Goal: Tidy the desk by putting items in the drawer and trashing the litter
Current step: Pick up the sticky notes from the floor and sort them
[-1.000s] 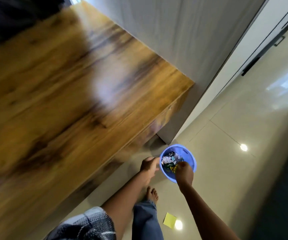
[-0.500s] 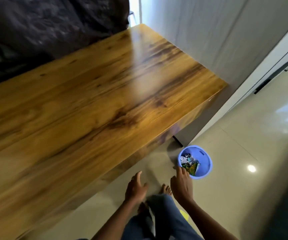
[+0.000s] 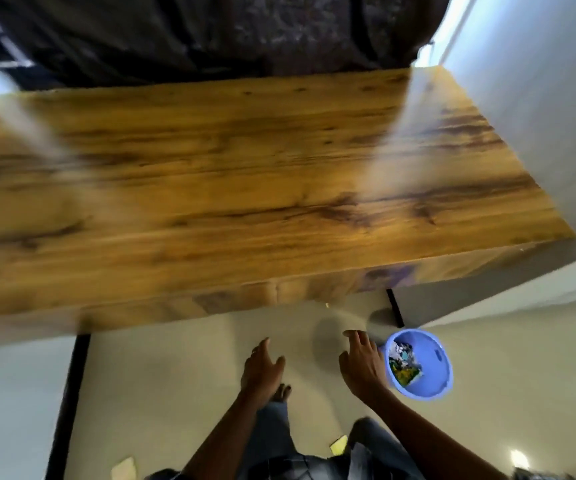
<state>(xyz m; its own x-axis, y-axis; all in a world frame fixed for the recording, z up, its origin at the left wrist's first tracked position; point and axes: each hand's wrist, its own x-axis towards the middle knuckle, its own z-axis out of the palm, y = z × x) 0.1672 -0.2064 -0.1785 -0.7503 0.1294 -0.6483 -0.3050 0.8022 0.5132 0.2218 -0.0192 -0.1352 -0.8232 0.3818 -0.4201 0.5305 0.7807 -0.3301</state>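
Note:
A wooden desk (image 3: 245,188) fills the upper half of the head view, its top bare. A blue bin (image 3: 433,382) stands on the floor at the desk's right corner, with crumpled litter (image 3: 402,367) inside. My left hand (image 3: 262,370) hovers over the floor below the desk's front edge, fingers relaxed and holding nothing. My right hand (image 3: 362,367) hangs just left of the bin, fingers spread and empty. The drawer front under the desktop is blurred.
A yellow paper slip (image 3: 338,444) lies on the floor between my legs, and a pale slip (image 3: 124,467) lies at the lower left. A black desk leg (image 3: 68,393) runs down the left. A dark curtain (image 3: 210,32) hangs behind the desk; a white wall (image 3: 539,98) stands right.
Both hands have left the bin and drawn back toward the middle, empty. The view has swung left and up, bringing the whole desk top in sight.

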